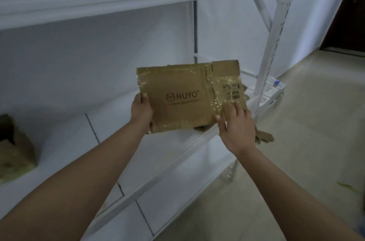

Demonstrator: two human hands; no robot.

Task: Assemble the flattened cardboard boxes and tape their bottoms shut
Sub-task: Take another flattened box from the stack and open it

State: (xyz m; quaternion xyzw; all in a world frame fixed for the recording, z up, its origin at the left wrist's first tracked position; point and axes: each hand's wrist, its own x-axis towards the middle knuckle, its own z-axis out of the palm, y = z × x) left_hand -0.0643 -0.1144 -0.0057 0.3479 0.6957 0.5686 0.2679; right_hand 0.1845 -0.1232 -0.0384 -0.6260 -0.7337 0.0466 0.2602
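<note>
Left hand (141, 109) grips the left edge of the flattened cardboard box (183, 100), thumb on its printed front. Right hand (236, 128) lies with nearly straight fingers on the taped lower right corner, thumb at the bottom edge. Both hold the box up above the white shelf (177, 153). Another cardboard box (13, 150) sits far left on this shelf.

A flattened brown cardboard box (183, 98) printed with HUYO and patched with glossy clear tape is held up over a white metal shelf (122, 142), the left hand (141, 109) gripping its left edge with the thumb on the front face. The right hand (236, 126) lies with straight fingers (235, 109) on its taped lower right corner, thumb spread. Far left of the fingers sits another brown cardboard box (14, 148).
</note>
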